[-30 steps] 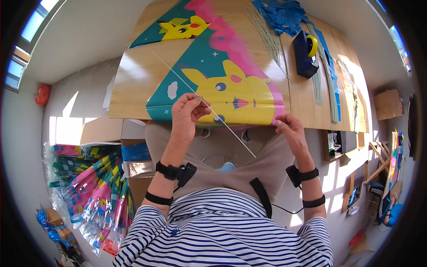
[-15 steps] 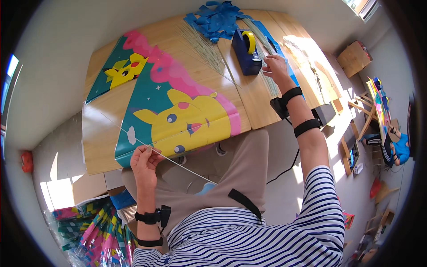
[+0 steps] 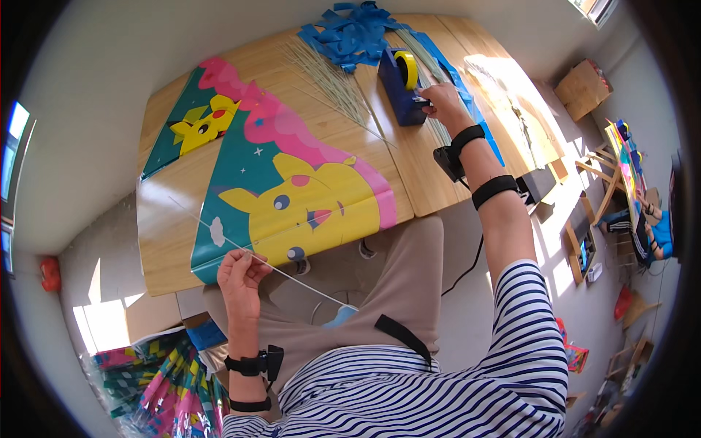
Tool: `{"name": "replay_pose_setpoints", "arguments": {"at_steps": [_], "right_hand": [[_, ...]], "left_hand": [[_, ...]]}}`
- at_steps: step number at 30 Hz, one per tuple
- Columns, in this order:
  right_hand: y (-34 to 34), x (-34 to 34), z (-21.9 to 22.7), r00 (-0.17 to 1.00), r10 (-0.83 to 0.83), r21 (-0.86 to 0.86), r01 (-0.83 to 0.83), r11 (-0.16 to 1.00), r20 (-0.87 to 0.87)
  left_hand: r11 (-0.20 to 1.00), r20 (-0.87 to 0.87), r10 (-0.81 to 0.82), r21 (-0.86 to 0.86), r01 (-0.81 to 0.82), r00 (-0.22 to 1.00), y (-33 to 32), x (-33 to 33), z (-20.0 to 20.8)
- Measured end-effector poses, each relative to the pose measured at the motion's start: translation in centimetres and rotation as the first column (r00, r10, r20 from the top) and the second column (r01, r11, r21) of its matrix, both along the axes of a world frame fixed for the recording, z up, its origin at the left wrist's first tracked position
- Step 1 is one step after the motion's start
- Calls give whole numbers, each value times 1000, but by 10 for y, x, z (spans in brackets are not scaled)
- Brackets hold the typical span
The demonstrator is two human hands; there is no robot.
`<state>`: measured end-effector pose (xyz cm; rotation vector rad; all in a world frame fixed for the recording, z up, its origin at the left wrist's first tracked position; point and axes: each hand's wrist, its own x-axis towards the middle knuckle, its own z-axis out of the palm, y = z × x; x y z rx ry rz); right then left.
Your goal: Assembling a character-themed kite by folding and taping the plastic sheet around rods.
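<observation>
My left hand pinches a thin white rod that slants across the near edge of a printed plastic sheet and out over my lap. The sheet is teal, pink and yellow with a cartoon figure. At the far right of the table, my right hand has its fingers closed at the front edge of a dark blue tape dispenser, seemingly on the tape's end, which the fingers partly hide. A yellow-cored tape roll sits in the dispenser.
A second printed sheet lies at the table's left. Thin pale sticks and a heap of blue strips lie at the back. Colourful plastic-wrapped sheets rest on the floor at lower left. Another person sits far right.
My right hand has moved left and slightly farther away, against the dispenser's front, and its fingers have closed. My left hand still pinches the rod, slightly lower in the view.
</observation>
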<state>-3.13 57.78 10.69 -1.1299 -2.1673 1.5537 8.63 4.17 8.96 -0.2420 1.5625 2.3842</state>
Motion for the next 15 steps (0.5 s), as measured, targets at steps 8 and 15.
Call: {"name": "replay_pose_setpoints", "arguments": {"at_steps": [8, 15], "right_hand": [[2, 12, -9, 980, -23, -122, -1, 993, -197], [-12, 54, 2, 969, 4, -243, -66, 968, -247]], "left_hand": [[1000, -9, -19, -21, 19, 1000, 7, 2, 7], [993, -46, -116, -8, 116, 992, 32, -3, 20]]}}
